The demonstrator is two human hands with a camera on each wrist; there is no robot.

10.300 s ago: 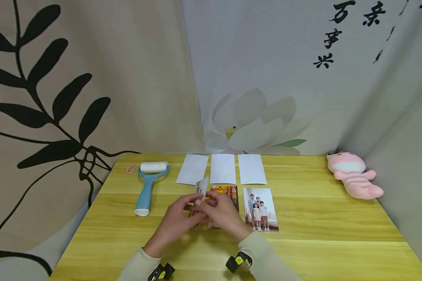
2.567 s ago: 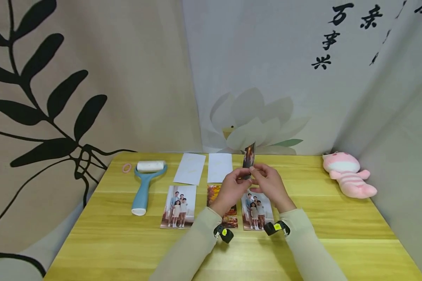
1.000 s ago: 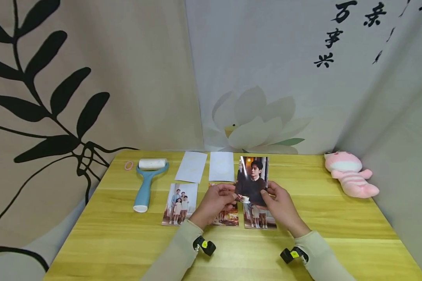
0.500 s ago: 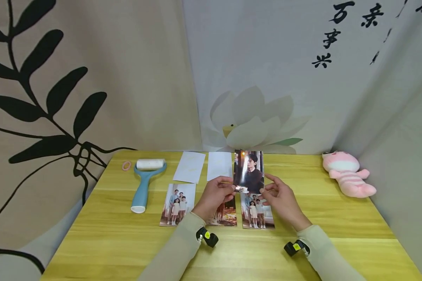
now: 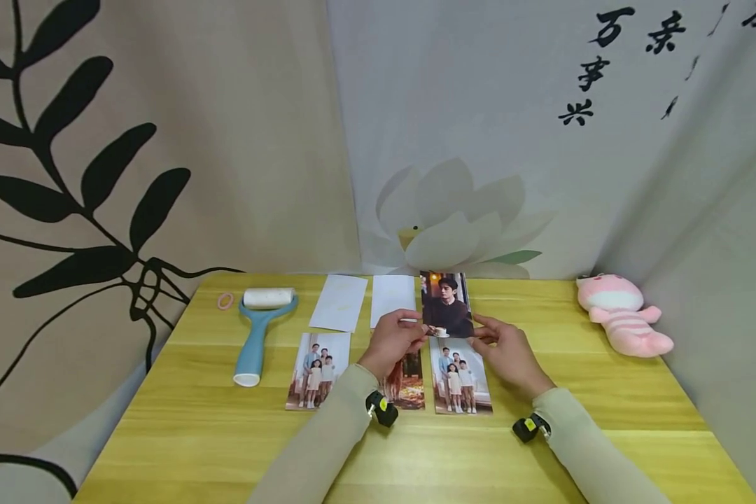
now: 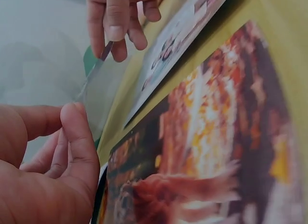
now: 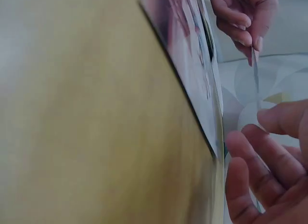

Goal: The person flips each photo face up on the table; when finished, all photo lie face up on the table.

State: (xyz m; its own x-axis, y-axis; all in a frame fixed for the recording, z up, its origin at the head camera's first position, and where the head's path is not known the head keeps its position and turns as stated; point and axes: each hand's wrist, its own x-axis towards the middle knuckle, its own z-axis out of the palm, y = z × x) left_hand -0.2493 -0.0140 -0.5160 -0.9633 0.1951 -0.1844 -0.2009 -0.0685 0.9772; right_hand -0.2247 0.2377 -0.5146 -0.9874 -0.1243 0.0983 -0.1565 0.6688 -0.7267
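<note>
In the head view, a photo of a person in a dark sweater (image 5: 447,308) is held picture side up at the back right, over the table. My left hand (image 5: 393,343) pinches its lower left corner between thumb and fingers. At the lower right corner, my right hand (image 5: 507,350) pinches the edge. Both wrist views show the photo nearly edge-on, tilted above the table. Just in front lies a family photo (image 5: 460,378). An autumn-coloured photo (image 5: 409,385) lies partly under my left hand and forearm. Another family photo (image 5: 318,371) is at the left of that row.
Two white cards (image 5: 338,303) (image 5: 393,294) lie in the back row. To their left are a blue-handled roller (image 5: 256,343) and a small pink ring (image 5: 225,301). A pink plush toy (image 5: 624,315) lies at the right edge, by the curtain.
Earlier my hands were at the left front photo. Later the back right white card was gone and a photo stood on edge in my hands; it has since turned picture side up and tilted back.
</note>
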